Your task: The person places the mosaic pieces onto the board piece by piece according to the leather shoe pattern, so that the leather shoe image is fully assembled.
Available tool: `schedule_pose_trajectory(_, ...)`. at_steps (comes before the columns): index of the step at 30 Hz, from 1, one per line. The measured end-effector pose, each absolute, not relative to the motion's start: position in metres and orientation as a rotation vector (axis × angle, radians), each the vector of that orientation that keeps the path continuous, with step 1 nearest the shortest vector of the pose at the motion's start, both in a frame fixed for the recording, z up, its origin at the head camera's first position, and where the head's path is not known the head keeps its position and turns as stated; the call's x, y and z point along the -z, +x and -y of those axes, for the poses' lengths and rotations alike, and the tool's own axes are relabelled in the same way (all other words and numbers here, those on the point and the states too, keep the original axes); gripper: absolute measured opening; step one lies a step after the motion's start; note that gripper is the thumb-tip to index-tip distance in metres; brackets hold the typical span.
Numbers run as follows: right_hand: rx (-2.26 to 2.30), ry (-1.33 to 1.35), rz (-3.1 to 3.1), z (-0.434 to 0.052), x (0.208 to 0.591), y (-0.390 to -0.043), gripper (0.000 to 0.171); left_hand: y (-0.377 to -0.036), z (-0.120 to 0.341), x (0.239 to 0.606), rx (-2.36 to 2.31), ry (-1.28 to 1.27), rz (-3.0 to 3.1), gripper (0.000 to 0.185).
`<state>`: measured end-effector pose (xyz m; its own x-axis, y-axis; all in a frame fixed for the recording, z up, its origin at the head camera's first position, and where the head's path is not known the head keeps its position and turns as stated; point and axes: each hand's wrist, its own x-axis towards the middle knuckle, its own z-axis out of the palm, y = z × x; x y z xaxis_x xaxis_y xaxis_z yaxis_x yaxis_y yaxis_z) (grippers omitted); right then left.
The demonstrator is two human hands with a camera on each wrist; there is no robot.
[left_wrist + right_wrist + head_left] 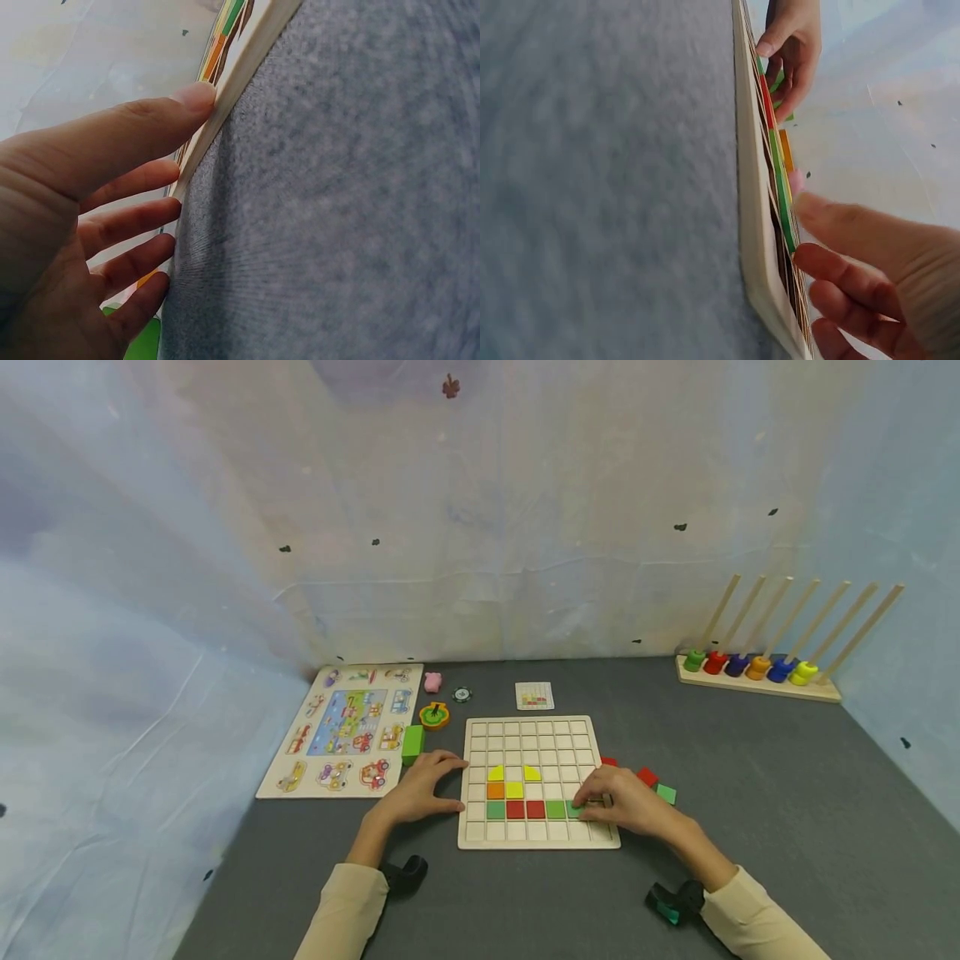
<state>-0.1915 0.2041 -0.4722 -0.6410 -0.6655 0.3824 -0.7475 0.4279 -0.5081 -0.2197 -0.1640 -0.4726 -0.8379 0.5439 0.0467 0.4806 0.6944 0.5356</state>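
Left hand (422, 789) braces the grid board (534, 739) at its left edge w/ straight fingers, steadying it on the tabletop (750, 793). Right hand (626, 802) pinches a green tile (573, 810) in the bottom colored row; grip closed on it. Spare tiles (652, 783) lie just right of the board.

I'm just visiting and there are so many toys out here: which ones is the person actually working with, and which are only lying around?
In use: grid board, steadied by the left hand; green tile under the right hand; coloured tiles in the grid; loose tiles beside it; pattern card.

Lying about: vehicle puzzle; ring stacker; pink piece; green block.
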Motion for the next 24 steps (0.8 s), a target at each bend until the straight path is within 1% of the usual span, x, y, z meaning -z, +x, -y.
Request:
schedule_pose_trajectory(2,-0.985,1.193,2.532,-0.206,0.472,-0.192,0.018,-0.219,0.164,0.472,-0.836,0.845,-2.781,0.064)
schedule_pose_trajectory(6,-0.895,0.954,2.521,-0.217,0.471,-0.199,0.021,-0.219,0.164,0.472,-0.831,0.845,-2.782,0.063)
schedule_pose_trajectory(9,-0.826,0.765,2.584,-0.227,0.47,-0.205,0.022,-0.22,0.164,0.473,-0.821,0.836,-2.785,0.063)
schedule_pose_trajectory(12,-0.776,0.638,2.67,-0.235,0.47,-0.209,0.025,-0.22,0.165,0.474,-0.817,0.823,-2.785,0.063)
schedule_pose_trajectory(17,-0.752,0.594,2.745,-0.238,0.471,-0.212,0.029,-0.22,0.164,0.474,-0.817,0.821,-2.785,0.063)
schedule_pose_trajectory(24,-0.751,0.619,2.733,-0.24,0.476,-0.213,0.029,-0.22,0.164,0.473,-0.831,0.845,-2.784,0.063)
